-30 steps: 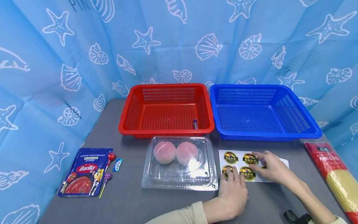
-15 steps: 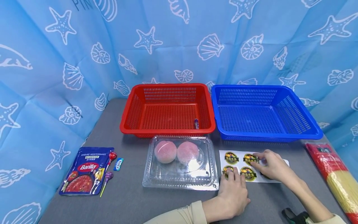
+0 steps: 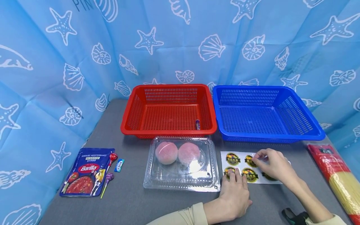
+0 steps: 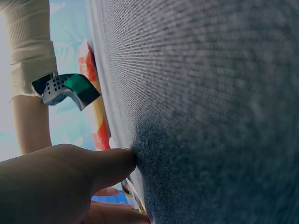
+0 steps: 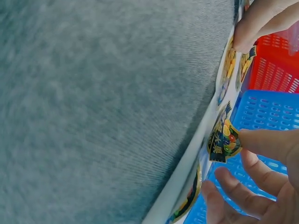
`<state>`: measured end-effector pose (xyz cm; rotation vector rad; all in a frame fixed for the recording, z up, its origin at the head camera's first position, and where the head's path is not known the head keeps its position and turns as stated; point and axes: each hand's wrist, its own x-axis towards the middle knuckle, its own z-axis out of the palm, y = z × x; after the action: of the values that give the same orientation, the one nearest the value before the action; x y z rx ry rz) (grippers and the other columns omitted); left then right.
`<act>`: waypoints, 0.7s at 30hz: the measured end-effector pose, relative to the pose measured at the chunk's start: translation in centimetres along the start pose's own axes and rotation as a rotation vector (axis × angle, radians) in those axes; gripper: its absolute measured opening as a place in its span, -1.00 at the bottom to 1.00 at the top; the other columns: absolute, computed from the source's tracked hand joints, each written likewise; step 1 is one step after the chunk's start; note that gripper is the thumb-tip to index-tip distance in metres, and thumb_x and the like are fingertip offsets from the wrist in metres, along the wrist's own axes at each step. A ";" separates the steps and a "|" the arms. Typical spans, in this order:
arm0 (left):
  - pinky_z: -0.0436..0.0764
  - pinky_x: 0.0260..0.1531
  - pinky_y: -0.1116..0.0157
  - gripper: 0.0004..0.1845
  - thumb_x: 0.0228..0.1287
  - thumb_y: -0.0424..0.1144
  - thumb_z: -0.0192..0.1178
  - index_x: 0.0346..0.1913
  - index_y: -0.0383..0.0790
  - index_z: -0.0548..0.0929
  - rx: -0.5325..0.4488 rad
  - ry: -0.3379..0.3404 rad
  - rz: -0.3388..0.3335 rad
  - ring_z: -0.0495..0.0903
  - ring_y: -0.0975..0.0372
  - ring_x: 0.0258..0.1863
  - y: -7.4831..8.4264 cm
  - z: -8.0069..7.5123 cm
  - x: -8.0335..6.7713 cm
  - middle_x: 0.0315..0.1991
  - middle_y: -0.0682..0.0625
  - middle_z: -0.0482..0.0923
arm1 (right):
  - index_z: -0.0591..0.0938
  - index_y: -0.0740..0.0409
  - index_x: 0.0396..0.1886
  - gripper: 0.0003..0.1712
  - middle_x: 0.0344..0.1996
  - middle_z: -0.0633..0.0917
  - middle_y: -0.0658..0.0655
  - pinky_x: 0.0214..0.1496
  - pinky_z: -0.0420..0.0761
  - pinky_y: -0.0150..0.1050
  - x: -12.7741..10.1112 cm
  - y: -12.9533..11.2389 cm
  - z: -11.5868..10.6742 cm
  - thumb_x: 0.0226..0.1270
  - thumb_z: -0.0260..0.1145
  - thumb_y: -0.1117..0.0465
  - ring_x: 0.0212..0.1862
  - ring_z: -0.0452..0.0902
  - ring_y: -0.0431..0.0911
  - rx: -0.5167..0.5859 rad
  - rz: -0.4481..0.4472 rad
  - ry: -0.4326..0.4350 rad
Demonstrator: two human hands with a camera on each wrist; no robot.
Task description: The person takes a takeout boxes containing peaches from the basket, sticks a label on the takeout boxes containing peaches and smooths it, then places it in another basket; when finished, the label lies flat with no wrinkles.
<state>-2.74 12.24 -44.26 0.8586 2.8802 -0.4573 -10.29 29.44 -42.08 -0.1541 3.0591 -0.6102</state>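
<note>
A white sheet of round black-and-gold fruit stickers (image 3: 261, 180) lies on the grey table. My left hand (image 3: 234, 194) rests on the sheet's near left part, fingers extended over one sticker. In the left wrist view, its thumb (image 4: 114, 163) touches the cloth. At the sheet's far side, my right hand (image 3: 275, 165) pinches the edge of a fruit sticker (image 5: 225, 139) between thumb and index finger. That sticker is bent up from the backing, as the right wrist view shows. The other right fingers are loosely bent beneath.
A clear plastic box (image 3: 180, 182) with two peaches stands left of the sheet. Behind are a red basket (image 3: 168, 132) holding a small purple packet and a blue basket (image 3: 270, 137). Spaghetti (image 3: 341, 184) lies right; a sauce pouch (image 3: 84, 172), lollipops and a small candy lie left.
My right hand has peeled up the right edge of the far sticker, its fingers shifting slightly and closing on it. My left hand stays in place on the sheet.
</note>
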 end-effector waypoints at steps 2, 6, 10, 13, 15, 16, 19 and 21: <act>0.53 0.27 0.28 -0.21 0.33 0.52 -0.08 0.51 0.24 0.34 0.004 0.001 0.002 0.39 0.19 0.44 0.0 0.1 0.0 0.50 0.11 0.35 | 0.72 0.16 -0.41 -0.85 -0.38 0.73 0.18 -0.25 0.64 0.07 -0.1 -0.1 -0.2 0.25 0.46 0.17 -0.27 0.64 0.07 0.000 0.002 0.002; 0.53 0.27 0.28 -0.20 0.33 0.53 -0.10 0.52 0.25 0.34 0.014 0.001 0.000 0.39 0.19 0.44 0.0 0.1 0.0 0.51 0.11 0.34 | 0.71 0.15 -0.40 -0.87 -0.33 0.74 0.23 -0.15 0.62 0.20 -0.5 -0.5 -0.7 0.27 0.43 0.19 -0.19 0.66 0.17 0.010 -0.012 0.019; 0.52 0.29 0.29 -0.20 0.34 0.54 -0.12 0.53 0.27 0.30 0.019 -0.016 -0.001 0.36 0.20 0.46 0.0 0.1 0.0 0.53 0.10 0.30 | 0.70 0.16 -0.39 -0.86 -0.25 0.75 0.33 -0.06 0.59 0.32 -0.7 -0.8 -1.1 0.32 0.41 0.18 -0.09 0.65 0.31 0.023 -0.012 0.013; 0.52 0.29 0.29 -0.20 0.33 0.54 -0.13 0.53 0.28 0.29 0.016 -0.020 -0.004 0.34 0.21 0.46 0.0 0.1 0.0 0.54 0.10 0.29 | 0.70 0.18 -0.37 -0.84 -0.20 0.75 0.37 -0.03 0.57 0.35 -0.8 -1.0 -1.3 0.34 0.40 0.18 -0.05 0.64 0.37 0.038 -0.015 0.021; 0.51 0.30 0.30 -0.19 0.32 0.55 -0.11 0.53 0.28 0.30 0.009 -0.014 -0.011 0.34 0.21 0.47 0.0 0.1 0.0 0.53 0.10 0.29 | 0.70 0.17 -0.37 -0.84 -0.21 0.76 0.36 -0.03 0.57 0.36 -0.9 -1.1 -1.4 0.34 0.42 0.17 -0.04 0.65 0.38 0.053 -0.028 0.047; 0.50 0.30 0.30 -0.19 0.31 0.55 -0.10 0.52 0.28 0.31 0.004 -0.008 -0.014 0.34 0.21 0.47 0.0 0.2 -0.1 0.53 0.10 0.29 | 0.71 0.17 -0.38 -0.84 -0.21 0.77 0.35 -0.04 0.57 0.36 -1.0 -1.2 -1.4 0.33 0.43 0.17 -0.04 0.65 0.37 0.062 -0.040 0.067; 0.49 0.30 0.30 -0.19 0.29 0.55 -0.06 0.51 0.28 0.34 -0.010 0.013 -0.025 0.33 0.21 0.47 0.0 0.3 -0.1 0.52 0.12 0.30 | 0.72 0.13 -0.42 -0.86 -0.27 0.79 0.27 -0.10 0.62 0.22 -1.2 -1.6 -1.4 0.27 0.48 0.18 -0.10 0.69 0.31 0.091 -0.087 0.148; 0.49 0.30 0.28 -0.19 0.28 0.55 -0.05 0.50 0.27 0.35 -0.014 0.024 -0.027 0.33 0.21 0.47 0.0 0.3 -0.2 0.51 0.12 0.30 | 0.73 0.10 -0.44 -0.88 -0.31 0.80 0.22 -0.23 0.66 0.00 -1.3 -1.9 -1.5 0.23 0.51 0.19 -0.20 0.72 0.21 0.107 -0.120 0.196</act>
<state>-2.61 12.02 -44.53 0.8300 2.9166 -0.4315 -8.91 28.39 -39.98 -0.2942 3.2121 -0.8415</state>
